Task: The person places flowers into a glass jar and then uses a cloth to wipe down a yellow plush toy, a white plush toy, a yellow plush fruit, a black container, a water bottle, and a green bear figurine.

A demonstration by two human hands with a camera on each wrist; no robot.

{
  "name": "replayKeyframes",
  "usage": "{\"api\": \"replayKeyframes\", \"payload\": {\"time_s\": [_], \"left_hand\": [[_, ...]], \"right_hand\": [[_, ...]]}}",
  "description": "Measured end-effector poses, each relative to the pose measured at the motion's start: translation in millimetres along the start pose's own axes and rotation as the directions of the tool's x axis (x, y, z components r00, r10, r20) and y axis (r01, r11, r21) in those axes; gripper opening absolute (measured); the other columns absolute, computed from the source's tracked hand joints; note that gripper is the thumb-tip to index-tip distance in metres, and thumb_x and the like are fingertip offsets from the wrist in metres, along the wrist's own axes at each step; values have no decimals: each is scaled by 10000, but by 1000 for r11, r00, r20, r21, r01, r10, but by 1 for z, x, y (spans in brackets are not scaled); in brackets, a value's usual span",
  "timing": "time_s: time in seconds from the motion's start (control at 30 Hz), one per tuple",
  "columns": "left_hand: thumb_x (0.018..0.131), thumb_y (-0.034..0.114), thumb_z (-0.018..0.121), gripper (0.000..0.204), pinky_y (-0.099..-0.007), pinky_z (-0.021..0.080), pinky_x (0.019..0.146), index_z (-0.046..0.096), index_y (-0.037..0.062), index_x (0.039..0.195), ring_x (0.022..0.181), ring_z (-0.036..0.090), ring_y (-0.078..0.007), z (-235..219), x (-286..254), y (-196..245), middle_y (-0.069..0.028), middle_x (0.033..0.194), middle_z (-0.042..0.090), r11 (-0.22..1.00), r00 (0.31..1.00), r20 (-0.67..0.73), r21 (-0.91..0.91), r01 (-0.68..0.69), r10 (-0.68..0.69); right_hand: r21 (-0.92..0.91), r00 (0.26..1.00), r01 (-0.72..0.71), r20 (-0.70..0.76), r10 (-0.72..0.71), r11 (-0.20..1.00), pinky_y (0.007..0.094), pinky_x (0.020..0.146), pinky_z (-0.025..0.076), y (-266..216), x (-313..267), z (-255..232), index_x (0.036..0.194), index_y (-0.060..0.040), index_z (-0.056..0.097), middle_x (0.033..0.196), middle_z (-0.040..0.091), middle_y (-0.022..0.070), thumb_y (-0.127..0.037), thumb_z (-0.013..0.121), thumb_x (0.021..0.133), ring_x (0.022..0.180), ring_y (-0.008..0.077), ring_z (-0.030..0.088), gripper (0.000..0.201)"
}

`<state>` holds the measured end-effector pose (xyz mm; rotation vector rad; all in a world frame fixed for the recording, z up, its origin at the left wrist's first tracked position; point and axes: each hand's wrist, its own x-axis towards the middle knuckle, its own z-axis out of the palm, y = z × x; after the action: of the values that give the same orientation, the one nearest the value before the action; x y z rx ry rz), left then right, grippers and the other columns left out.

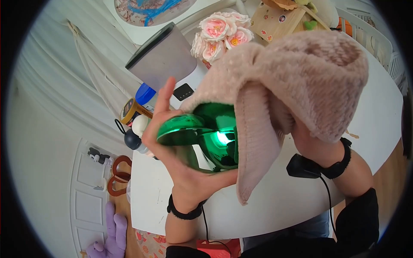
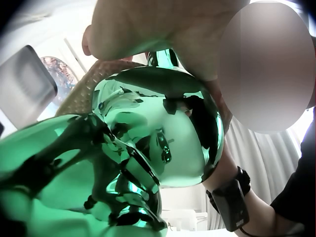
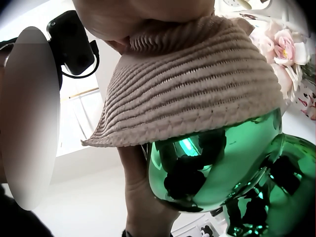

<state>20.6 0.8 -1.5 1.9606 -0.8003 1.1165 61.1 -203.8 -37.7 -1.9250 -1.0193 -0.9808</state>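
A shiny green object with rounded, mirror-like lobes (image 1: 215, 148) (image 2: 163, 123) (image 3: 212, 168) is held above the white table. My left hand (image 1: 180, 159) grips it from the left side, thumb below and fingers around its upper edge. Over its right part lies a pinkish-beige ribbed cloth (image 1: 297, 77) (image 3: 197, 84). My right hand (image 1: 312, 146) holds the cloth bunched up, its fingers mostly hidden in the folds. The cloth touches the green surface in the right wrist view.
Behind on the white table (image 1: 275, 206) stand pink flowers (image 1: 219, 34), a grey bin with a dark lid (image 1: 163, 56), a small black device (image 1: 183, 91) and several jars and bottles at the left. A wooden box (image 1: 275, 21) is at the back.
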Motion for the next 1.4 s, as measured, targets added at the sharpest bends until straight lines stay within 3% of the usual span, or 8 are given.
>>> {"api": "replayKeyframes", "payload": {"time_s": [0.23,0.63,0.9,1.1,1.23,1.3,1.33,1.4], "left_hand": [[526,259,990,1076,-460,398,1060,294,77,1325,1374,399,-366,9,-7,-1,-299,1481,335,987,993,-6,-105,118,-119],[716,250,847,863,-421,391,1072,309,49,1359,1205,516,-268,-7,2,-1,-204,1333,475,919,944,-50,-252,304,-326],[651,336,863,789,-396,405,1043,505,9,1274,1182,508,-243,-38,2,-4,-127,1324,443,941,931,160,-29,336,-328],[760,503,789,832,-396,412,1071,507,-9,1352,1244,538,-264,-13,5,13,-153,1348,523,886,887,-17,-63,459,-461],[785,729,667,933,-377,425,1041,509,-7,1336,1187,561,-235,-2,-2,16,-129,1278,558,869,887,-31,-221,443,-460],[879,662,618,838,-425,414,1088,440,56,1430,1262,536,-262,14,-2,39,-130,1379,533,484,803,-24,-809,334,-596],[850,715,612,912,-426,411,1091,389,77,1462,1281,518,-250,-20,-11,-5,-117,1404,514,851,890,36,-278,445,-454],[830,741,608,940,-416,413,1076,400,59,1442,1257,524,-240,-19,-12,-6,-113,1374,521,836,876,18,-290,467,-483]], "right_hand": [[135,999,-41,20,38,990,401,1001,441,13,12,8,1313,-99,607,1257,612,130,-211,635,912,1165,295,577,417],[382,995,-102,54,88,919,380,928,489,3,24,33,1306,-129,616,1195,637,121,-268,603,955,1112,273,605,378],[764,809,-587,558,185,266,360,839,524,-13,19,39,1288,-112,615,1118,682,112,-313,467,1038,976,236,676,353],[273,976,16,205,-75,962,363,863,504,-29,0,46,1311,-90,563,1192,627,131,-320,547,1002,1058,259,617,386],[571,973,-228,152,171,789,415,895,491,-61,23,28,1231,-94,630,1205,627,136,-259,677,916,1083,328,610,359],[699,993,-109,50,104,707,362,885,494,-62,42,37,1295,-75,526,1197,599,109,-310,654,924,1097,270,598,457],[698,994,-107,50,102,708,362,885,494,-61,42,36,1295,-75,526,1197,599,109,-310,654,924,1097,270,598,457],[715,994,-92,25,106,693,366,876,495,-60,40,35,1280,-79,536,1181,604,106,-308,656,921,1082,268,602,441]]}}
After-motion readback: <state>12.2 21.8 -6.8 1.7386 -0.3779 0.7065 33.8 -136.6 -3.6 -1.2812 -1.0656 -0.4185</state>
